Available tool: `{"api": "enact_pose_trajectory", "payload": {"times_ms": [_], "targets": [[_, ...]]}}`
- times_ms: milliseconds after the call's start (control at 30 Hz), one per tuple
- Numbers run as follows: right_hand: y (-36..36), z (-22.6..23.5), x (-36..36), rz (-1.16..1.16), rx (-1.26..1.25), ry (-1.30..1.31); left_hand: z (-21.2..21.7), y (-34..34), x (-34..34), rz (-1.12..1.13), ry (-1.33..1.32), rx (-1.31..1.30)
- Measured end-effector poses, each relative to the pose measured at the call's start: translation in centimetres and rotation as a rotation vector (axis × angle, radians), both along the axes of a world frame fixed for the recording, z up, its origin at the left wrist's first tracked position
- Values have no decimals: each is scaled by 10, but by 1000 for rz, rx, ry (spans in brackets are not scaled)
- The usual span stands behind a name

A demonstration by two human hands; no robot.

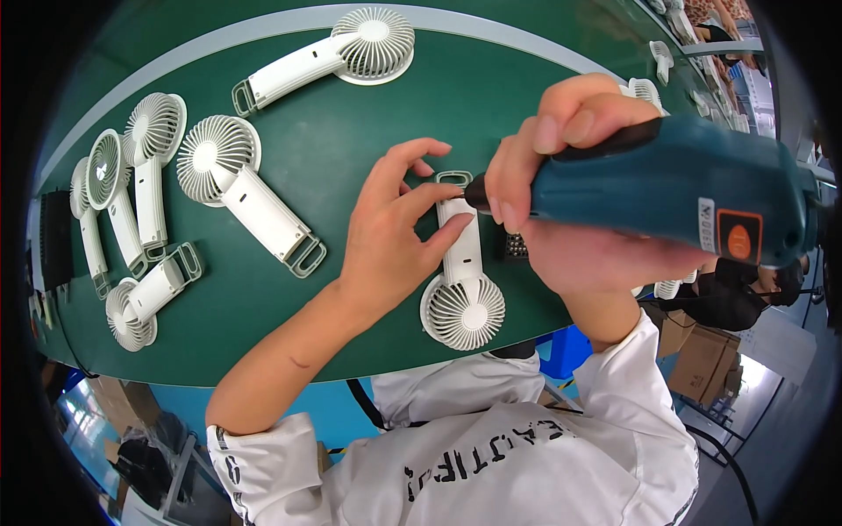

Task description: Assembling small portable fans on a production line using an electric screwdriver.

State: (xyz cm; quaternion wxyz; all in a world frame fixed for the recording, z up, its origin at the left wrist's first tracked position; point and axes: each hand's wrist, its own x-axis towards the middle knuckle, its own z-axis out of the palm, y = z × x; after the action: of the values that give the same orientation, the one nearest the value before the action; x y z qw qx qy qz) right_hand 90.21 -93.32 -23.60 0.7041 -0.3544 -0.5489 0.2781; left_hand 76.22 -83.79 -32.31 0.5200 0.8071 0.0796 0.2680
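Observation:
A white handheld fan (463, 254) lies in front of me, its round slatted head toward me and its wire loop at the far end. My left hand (386, 219) steadies its handle, thumb and index fingertip on it beside the driver bit, with the other fingers curled above. My right hand (561, 202) is wrapped around a teal and black electric screwdriver (658, 188). The driver lies nearly level, its black nose (476, 195) pointing left at the handle's far end. Any screw under the tip is hidden by my fingers.
Several more white fans (263, 215) lie on the green table (324, 131) to the left and at the back (373, 44). A small black tray of screws (516, 246) sits right of the fan, partly behind my right hand. Other people are at the right edge.

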Motion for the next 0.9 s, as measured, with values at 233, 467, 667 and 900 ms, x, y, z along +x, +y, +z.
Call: {"api": "enact_pose_trajectory", "payload": {"times_ms": [233,467,667,900], "targets": [[-9,12,-2,-61,13,10,8,-3,0,48,19,-73],[-16,15,-8,-118,6,182,-2,-2,-1,52,-99,56],[-16,15,-8,-117,3,199,5,-2,-2,28,-106,72],[-7,10,3,46,22,61,-2,0,1,4,-114,81]]}}
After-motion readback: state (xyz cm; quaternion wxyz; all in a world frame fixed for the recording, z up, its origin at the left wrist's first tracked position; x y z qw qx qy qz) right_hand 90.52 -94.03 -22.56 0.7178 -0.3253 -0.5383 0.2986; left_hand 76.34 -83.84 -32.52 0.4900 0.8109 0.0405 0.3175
